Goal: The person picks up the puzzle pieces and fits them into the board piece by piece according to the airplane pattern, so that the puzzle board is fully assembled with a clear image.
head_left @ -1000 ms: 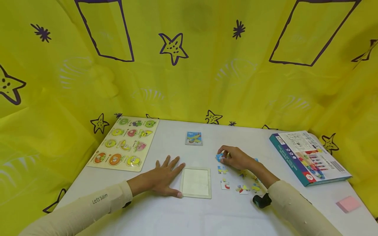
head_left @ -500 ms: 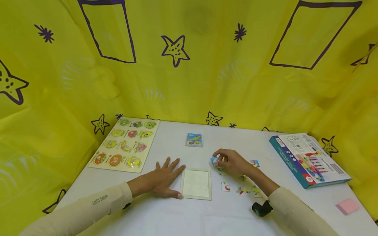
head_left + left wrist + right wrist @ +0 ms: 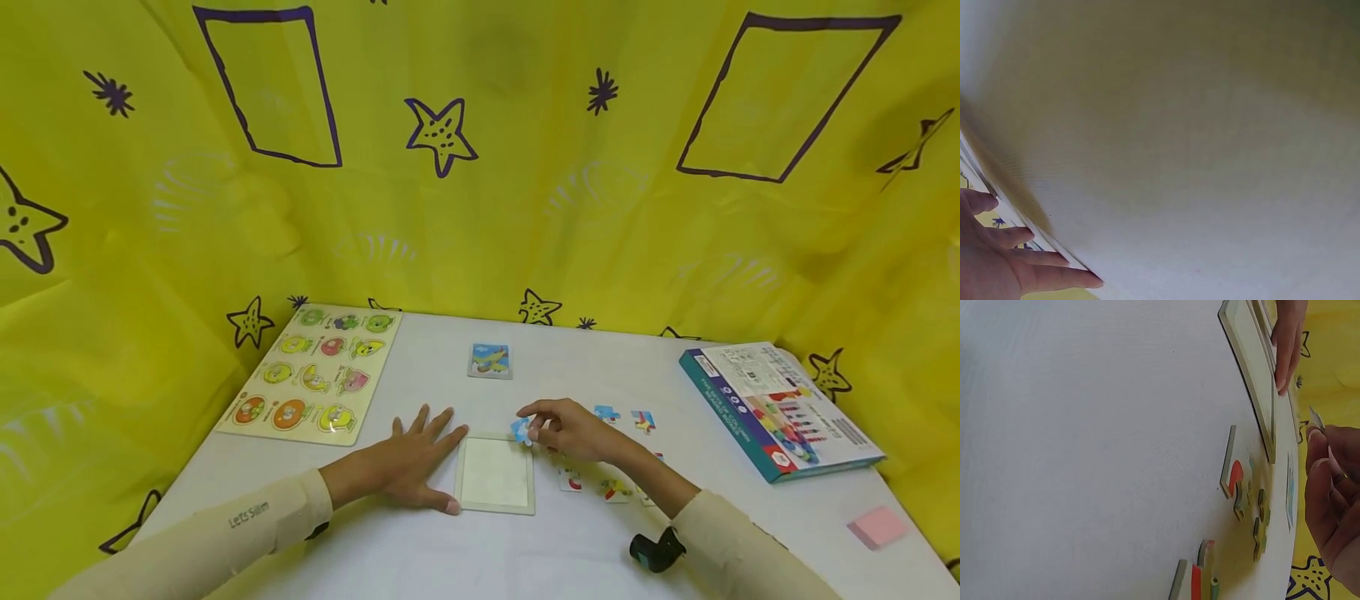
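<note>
A blue jigsaw puzzle piece (image 3: 521, 430) is pinched between the thumb and fingers of my right hand (image 3: 573, 429), over the top right corner of the square puzzle frame (image 3: 459, 475). That frame has a pale, bare inside and a raised rim. My left hand (image 3: 412, 462) lies flat with fingers spread, thumb and fingertips at the frame's left edge. Loose puzzle pieces (image 3: 616, 490) are scattered right of the frame, some partly hidden under my right hand and forearm. In the right wrist view, several pieces (image 3: 1230, 464) lie beside the frame (image 3: 1247, 369).
Behind the frame lies a small airplane picture (image 3: 491, 360). A fruit puzzle board (image 3: 315, 375) is at the back left, a boxed set (image 3: 780, 408) at the right. A pink block (image 3: 876, 527) sits near the right edge. A yellow curtain (image 3: 480, 225) surrounds the white table.
My right hand has carried the blue puzzle piece leftward from among the loose pieces to the frame's top right corner. My left hand has stayed at the frame's left edge.
</note>
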Available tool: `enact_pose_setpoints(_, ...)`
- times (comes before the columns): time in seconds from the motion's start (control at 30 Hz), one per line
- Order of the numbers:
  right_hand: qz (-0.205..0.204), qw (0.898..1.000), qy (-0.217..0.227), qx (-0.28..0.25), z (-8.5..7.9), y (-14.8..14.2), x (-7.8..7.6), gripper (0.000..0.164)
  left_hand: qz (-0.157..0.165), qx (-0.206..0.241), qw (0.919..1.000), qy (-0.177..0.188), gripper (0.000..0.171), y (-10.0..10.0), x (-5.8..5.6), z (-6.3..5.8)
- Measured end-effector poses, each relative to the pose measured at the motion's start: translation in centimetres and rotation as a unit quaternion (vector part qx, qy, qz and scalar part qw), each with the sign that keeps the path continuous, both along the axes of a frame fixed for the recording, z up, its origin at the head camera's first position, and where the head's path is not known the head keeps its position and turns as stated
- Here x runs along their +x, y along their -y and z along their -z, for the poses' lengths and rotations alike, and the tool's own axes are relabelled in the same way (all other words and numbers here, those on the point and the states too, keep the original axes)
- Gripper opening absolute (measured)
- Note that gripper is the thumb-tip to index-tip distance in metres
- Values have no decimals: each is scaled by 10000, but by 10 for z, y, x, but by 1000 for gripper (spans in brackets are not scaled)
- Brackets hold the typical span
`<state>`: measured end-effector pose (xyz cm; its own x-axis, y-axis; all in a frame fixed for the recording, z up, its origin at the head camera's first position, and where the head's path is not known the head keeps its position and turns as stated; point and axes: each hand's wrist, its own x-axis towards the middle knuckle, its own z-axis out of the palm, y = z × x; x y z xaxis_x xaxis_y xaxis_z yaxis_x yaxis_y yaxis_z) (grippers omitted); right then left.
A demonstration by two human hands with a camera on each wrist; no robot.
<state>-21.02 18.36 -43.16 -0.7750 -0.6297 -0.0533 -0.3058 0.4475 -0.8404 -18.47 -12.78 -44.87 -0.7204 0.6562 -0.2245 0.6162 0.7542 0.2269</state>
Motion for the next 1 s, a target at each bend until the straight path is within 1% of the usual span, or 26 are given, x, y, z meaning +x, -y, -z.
enact_pose_setpoints(0.2,-221,9996,116,110,1,6,4,36,-54,12,10000,62,112,-1,0,-1)
enact_pose_setpoints(0.37,-357,9989,195,225,3,14,7,36,-128,-96,9998,71,112,-1,2,-2)
enact_pose_setpoints(0.53,-444,9985,226,247,2,20,9,37,-94,-23,9999,40,111,-2,2,-3)
enact_pose_setpoints(0.73,-539,9984,-82,168,5,28,10,31,-38,-15,10000,-38,111,0,1,-1)
enact_pose_setpoints(0.93,-362,9973,-462,430,7,40,10,29,-25,-60,10000,-19,110,-1,0,-3)
enact_pose_setpoints(1.0,-272,9968,-528,541,9,44,10,29,-14,-76,10000,-17,109,-1,1,-4)
